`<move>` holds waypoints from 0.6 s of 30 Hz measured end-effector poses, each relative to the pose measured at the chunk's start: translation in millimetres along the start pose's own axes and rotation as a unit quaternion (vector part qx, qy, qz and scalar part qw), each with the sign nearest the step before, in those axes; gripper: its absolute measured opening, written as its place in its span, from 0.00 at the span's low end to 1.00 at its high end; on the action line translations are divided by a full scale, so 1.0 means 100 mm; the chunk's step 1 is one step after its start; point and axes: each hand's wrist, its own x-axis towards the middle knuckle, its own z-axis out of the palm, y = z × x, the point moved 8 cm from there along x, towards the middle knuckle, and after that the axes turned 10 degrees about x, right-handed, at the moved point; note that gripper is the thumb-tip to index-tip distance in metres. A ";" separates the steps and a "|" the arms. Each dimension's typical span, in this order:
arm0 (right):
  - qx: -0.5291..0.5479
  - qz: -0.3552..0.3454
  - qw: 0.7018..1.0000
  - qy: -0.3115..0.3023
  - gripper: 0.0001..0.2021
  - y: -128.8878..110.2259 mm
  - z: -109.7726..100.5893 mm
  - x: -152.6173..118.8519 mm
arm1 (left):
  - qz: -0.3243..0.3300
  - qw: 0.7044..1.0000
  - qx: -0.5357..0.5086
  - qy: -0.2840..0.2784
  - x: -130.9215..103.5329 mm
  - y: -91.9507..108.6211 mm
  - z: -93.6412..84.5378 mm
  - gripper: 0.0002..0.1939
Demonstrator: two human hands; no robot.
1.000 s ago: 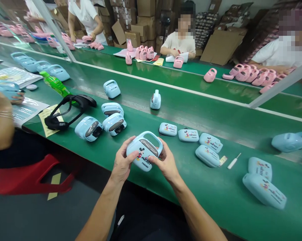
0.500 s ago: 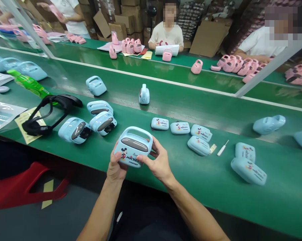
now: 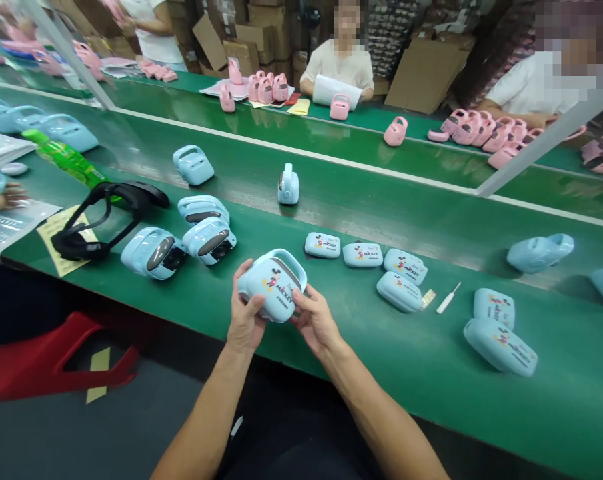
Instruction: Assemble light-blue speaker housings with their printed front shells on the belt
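Note:
A light-blue plastic handled device (image 3: 274, 293) with a printed mouse figure and "Mickey" lettering is held above the green table's near edge. Its loop handle points up and to the right, and a dark panel strip shows below the handle. My left hand (image 3: 245, 313) grips its left end, thumb on the front face. On the right end, my right hand (image 3: 314, 317) has its thumb at the printed face and its other fingers partly hidden behind. Two similar blue devices with dark lens ends (image 3: 210, 240) (image 3: 154, 253) stand to the left.
Several printed blue shell pieces (image 3: 362, 255) lie right of my hands, beside a white-handled screwdriver (image 3: 449, 299). At left are a black headset strap (image 3: 109, 220) and a green bottle (image 3: 69, 160). Across the belt (image 3: 346, 177), people sit by pink devices (image 3: 266, 88). A co-worker's hand (image 3: 9, 199) holds a blue device.
The held device has been turned and tilted, so its printed face shows more and its dark panel less. At far left, a co-worker's hand with a blue device has come into view.

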 end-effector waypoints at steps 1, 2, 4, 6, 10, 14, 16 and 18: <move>0.004 0.016 1.000 -0.011 0.30 0.04 -0.02 0.01 | 0.000 1.000 0.009 0.017 -0.01 0.00 0.01 0.47; -0.005 0.028 0.999 -0.024 0.29 0.07 -0.04 0.02 | -0.005 0.999 0.021 0.032 -0.02 -0.01 0.01 0.45; -0.072 0.045 0.995 -0.046 0.32 0.06 -0.13 0.04 | -0.023 0.997 0.048 0.050 -0.05 -0.02 0.02 0.41; -0.191 0.011 0.981 -0.042 0.39 -0.09 -0.27 0.07 | -0.051 0.994 0.075 0.053 -0.06 -0.04 0.01 0.39; -0.434 -0.220 0.863 -0.135 0.53 -0.62 -0.14 0.03 | -0.115 0.989 0.093 0.022 -0.02 -0.13 -0.02 0.37; -0.538 -0.273 0.721 -0.341 0.51 -0.53 0.17 -0.04 | -0.175 0.980 0.086 -0.035 0.08 -0.30 -0.01 0.33; -0.538 -0.282 0.714 -0.349 0.50 -0.49 0.19 0.03 | -0.190 0.978 0.071 -0.049 0.12 -0.38 -0.02 0.32; -0.535 -0.293 0.725 -0.321 0.52 -0.48 0.17 0.12 | -0.203 0.976 0.050 -0.065 0.12 -0.46 -0.02 0.31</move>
